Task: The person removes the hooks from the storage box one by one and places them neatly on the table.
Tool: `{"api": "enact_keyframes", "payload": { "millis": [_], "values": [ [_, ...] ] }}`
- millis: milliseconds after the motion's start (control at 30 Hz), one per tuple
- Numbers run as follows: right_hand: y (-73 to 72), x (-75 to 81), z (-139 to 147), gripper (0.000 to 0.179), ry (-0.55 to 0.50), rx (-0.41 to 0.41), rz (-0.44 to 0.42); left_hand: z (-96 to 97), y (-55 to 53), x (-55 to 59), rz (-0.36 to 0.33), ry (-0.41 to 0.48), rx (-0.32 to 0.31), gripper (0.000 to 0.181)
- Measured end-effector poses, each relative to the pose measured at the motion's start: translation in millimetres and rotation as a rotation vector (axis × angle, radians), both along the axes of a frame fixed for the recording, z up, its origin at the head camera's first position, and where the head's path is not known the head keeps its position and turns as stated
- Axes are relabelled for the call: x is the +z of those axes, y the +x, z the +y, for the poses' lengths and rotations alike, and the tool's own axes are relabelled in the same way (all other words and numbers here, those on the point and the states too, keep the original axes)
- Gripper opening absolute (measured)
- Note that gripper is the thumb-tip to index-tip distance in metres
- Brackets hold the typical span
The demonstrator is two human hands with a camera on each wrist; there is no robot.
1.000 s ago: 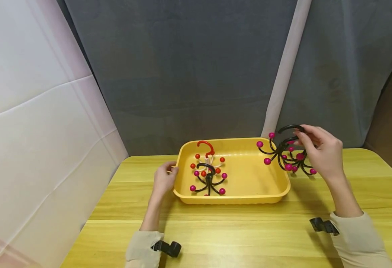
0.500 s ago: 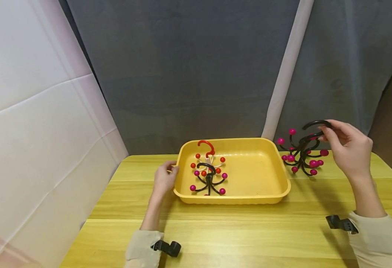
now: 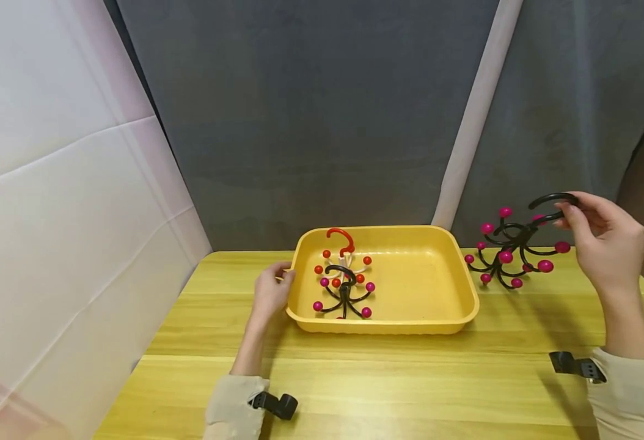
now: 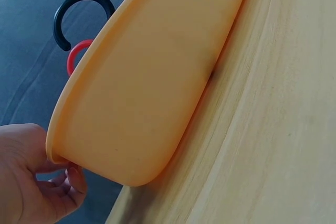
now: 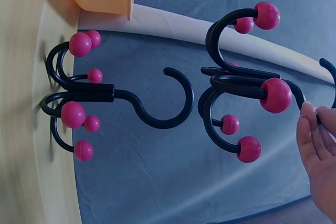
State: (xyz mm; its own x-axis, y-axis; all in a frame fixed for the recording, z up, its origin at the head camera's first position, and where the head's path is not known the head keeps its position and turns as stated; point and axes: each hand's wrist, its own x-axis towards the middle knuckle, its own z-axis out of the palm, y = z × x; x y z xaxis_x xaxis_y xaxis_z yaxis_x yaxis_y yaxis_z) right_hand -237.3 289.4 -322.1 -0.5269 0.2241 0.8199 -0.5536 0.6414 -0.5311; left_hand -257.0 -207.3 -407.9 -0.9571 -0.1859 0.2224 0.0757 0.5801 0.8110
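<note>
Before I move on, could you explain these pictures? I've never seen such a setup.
No machine here: you see a person's bare left hand and right hand. The wide picture comes from a camera worn on the head. The two close ones come from the black cameras on the wrists, each watching its own hand's work. On the table sits a yellow tray; the left hand grips it at the left end. The right hand holds up a black hanger by its hook. A second black hanger stands on the table, right of the tray. In the tray are a third black hanger and a red-hooked white hanger.
</note>
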Motion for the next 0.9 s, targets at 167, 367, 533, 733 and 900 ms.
{"api": "enact_keyframes", "payload": {
  "millis": [167, 367, 533, 733, 900],
  "values": [
    [0.2, -0.5, 7, 0.023, -0.005, -0.023, 0.005, 0.0, -0.3, -1.2, 0.004, 0.018, 0.001, 0.026],
    [2.1, 0.3, 19, 0.023, -0.040, -0.061, -0.008, -0.1, -2.1, -2.8, -0.012, 0.036, 0.012, 0.026],
    [1.0, -0.2, 31, 0.025, -0.091, -0.076, -0.034, 0.1, -2.5, -3.4, -0.018, 0.050, 0.012, 0.027],
    [-1.7, -4.1, 42, 0.025, -0.124, -0.088, -0.064, 0.4, -1.6, -3.1, -0.014, 0.061, 0.017, 0.026],
    [-1.4, -7.0, 51, 0.026, -0.143, -0.102, -0.109, 1.2, -1.9, -3.5, -0.007, 0.071, 0.017, 0.027]
  ]
}}
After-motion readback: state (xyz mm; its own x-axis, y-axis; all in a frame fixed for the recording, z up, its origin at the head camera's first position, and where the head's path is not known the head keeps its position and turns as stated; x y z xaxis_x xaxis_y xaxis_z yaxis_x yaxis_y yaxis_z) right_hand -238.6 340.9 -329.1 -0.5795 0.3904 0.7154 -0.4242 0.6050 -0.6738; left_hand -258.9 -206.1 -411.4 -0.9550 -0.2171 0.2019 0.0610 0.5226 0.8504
